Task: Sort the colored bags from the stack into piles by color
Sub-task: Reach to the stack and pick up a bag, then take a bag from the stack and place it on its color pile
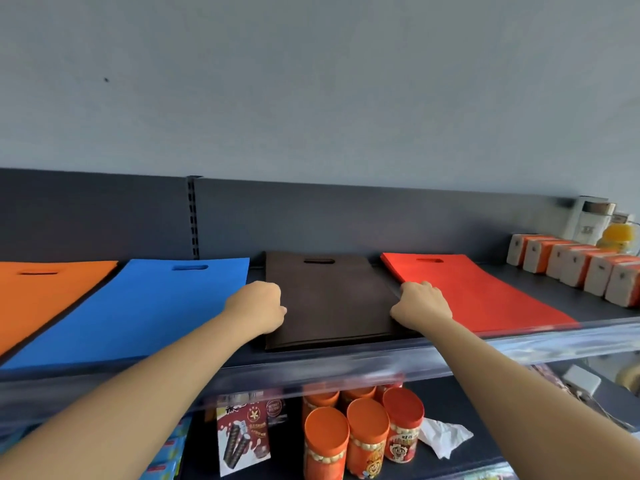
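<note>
Standing behind the person, I see one long dark shelf (540,289) at about chest height, and the task's bags lie flat on it in four piles, one of each colour. From their left to their right these are the orange pile (41,292), the blue pile (138,306), the brown pile (332,299) and the red pile (478,296). How many bags each pile holds cannot be counted from here, and I see no separate mixed stack.

The brown pile lies straight ahead of the person. Its long axis runs away from them, with the handle slot (318,261) at the far end by the back panel. Both arms reach up to it, one on each long side and about halfway along, so neither is clearly nearer.

The two hands are well apart, with the pile's width between them. The left hand (258,306) has its fingers curled at the left edge. The right hand (420,306) is curled over the right edge, just beside the red pile. Each appears to grip the brown pile, probably to square it up.
</note>
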A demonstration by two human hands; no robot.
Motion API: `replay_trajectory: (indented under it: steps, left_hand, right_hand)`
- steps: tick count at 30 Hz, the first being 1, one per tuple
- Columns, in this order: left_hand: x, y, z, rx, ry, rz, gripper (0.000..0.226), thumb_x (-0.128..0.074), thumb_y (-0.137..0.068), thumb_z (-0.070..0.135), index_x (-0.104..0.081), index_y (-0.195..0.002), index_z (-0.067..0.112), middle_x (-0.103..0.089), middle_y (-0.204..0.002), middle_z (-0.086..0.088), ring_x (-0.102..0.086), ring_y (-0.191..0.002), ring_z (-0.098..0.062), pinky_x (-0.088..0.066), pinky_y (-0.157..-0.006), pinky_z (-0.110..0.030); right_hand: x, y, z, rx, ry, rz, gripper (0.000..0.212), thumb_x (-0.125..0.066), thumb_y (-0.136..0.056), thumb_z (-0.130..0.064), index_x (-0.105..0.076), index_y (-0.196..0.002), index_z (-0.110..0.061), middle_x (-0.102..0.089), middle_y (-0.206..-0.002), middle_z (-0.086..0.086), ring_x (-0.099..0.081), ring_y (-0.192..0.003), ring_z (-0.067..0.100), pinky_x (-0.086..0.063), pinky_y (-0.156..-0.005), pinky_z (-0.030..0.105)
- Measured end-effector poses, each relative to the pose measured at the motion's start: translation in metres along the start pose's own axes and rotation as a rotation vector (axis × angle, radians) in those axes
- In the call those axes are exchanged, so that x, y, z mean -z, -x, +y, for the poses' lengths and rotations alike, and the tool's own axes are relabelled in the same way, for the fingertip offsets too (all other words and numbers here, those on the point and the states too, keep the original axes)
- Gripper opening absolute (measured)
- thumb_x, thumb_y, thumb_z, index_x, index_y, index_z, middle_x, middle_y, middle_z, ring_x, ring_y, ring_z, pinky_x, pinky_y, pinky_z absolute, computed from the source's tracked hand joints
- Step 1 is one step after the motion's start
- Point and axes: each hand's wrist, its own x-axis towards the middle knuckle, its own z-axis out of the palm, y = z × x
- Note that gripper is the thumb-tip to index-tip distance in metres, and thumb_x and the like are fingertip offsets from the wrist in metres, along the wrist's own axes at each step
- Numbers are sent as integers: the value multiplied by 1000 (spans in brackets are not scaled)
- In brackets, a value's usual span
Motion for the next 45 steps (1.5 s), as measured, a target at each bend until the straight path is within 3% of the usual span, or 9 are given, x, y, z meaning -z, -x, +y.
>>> replay_trajectory:
  steps: [2,6,10,15,23,29,36,45]
  left_hand:
    - [8,5,-1,-3,-39,49,25,-47,-98,35,-55,-94,12,-58,-100,-3,-54,-86,-21,-40,-64,-29]
    - [25,16,-17,12,-145,153,31,-46,-98,35,-45,-76,14,-53,-93,-2,-52,-83,-22,-40,-66,-31]
    - [39,32,-45,56,-243,241,23,-45,-99,28,-50,-84,12,-46,-94,-2,-47,-84,-21,-38,-64,-32]
    - [52,66,-94,108,-485,258,25,-46,-98,36,-59,-107,15,-53,-103,-1,-50,-101,-20,-33,-69,-30]
    - [71,134,-184,308,-485,208,23,-51,-96,31,-58,-106,12,-59,-110,-4,-56,-104,-25,-37,-74,-33]
    - [87,190,-254,416,-531,190,29,-51,-96,33,-57,-110,9,-59,-112,-9,-55,-107,-29,-42,-80,-37]
    - [107,247,-351,513,-549,179,24,-49,-97,33,-56,-105,12,-59,-102,-4,-56,-98,-24,-38,-71,-33]
    - [136,314,-488,596,-567,186,18,-49,-96,28,-55,-98,12,-58,-97,-4,-57,-96,-26,-41,-71,-34]
  right_hand:
    - [2,2,-10,76,10,82,36,-53,-85,-20,-55,-120,-12,-48,-125,12,-41,-120,33,-40,-90,36]
    - [3,7,-40,298,-8,158,46,-56,-90,-34,-51,-132,-18,-51,-130,8,-42,-124,30,-40,-97,38]
    - [-3,20,-80,487,3,100,48,-53,-92,-35,-47,-136,-17,-53,-133,7,-43,-127,28,-41,-100,38]
    - [-13,45,-135,691,-8,10,51,-52,-94,-36,-41,-140,-18,-51,-135,6,-44,-126,27,-40,-99,37]
    - [-31,97,-234,935,-51,-76,56,-52,-95,-36,-35,-145,-17,-43,-144,6,-38,-132,26,-40,-103,39]
    - [-48,146,-317,1089,-74,-118,51,-53,-95,-36,-40,-139,-14,-47,-137,9,-39,-128,28,-43,-99,43]
    - [-64,211,-420,1218,-113,-145,52,-56,-94,-35,-41,-139,-14,-47,-136,10,-39,-128,30,-43,-99,43]
    - [-83,290,-561,1311,-173,-152,47,-57,-92,-33,-47,-133,-12,-53,-129,12,-45,-123,30,-46,-96,44]
